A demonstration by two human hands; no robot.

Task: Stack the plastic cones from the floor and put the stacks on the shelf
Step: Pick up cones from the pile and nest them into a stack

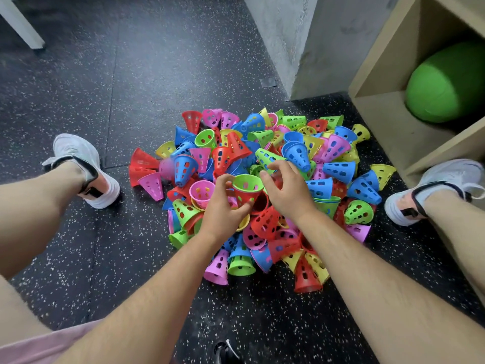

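L hand grips red cone, green cone nested inside.

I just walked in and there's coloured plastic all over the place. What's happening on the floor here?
A person sits on the speckled black floor with a heap of colourful perforated plastic cones between their legs. Their left hand grips a green plastic cone nested in a red plastic cone, wide ends up. The right hand hovers over the heap beside it; whether it holds anything is unclear. No stacks show in the wooden shelf, only a green ball.
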